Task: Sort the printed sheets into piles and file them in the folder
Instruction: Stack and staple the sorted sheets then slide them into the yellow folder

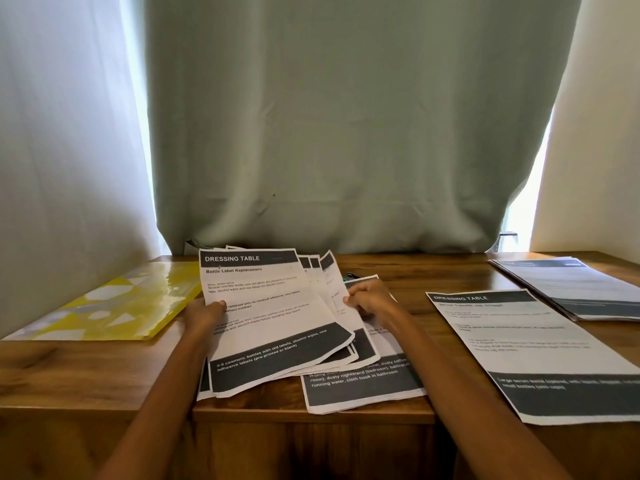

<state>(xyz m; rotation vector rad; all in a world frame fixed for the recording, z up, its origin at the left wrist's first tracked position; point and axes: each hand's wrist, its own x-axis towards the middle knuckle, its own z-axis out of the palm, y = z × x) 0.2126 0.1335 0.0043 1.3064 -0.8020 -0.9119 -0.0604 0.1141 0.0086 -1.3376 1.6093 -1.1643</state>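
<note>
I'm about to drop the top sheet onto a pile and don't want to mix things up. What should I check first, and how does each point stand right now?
1. Fanned sheets held on both sides: ok, left hand grips one edge, right hand pinches the other.
2. Top sheet's heading readable: ok, "DRESSING TABLE, Bottle Label Replacement".
3. Matching pile exists: ok, the single sheet to the right is also headed "DRESSING TABLE".
4. Far right pile heading: cannot tell, too blurred.
5. Only one sheet separated from the fan: cannot tell.
6. Yellow folder ready to fill: not ok, it lies closed at the left.
</note>
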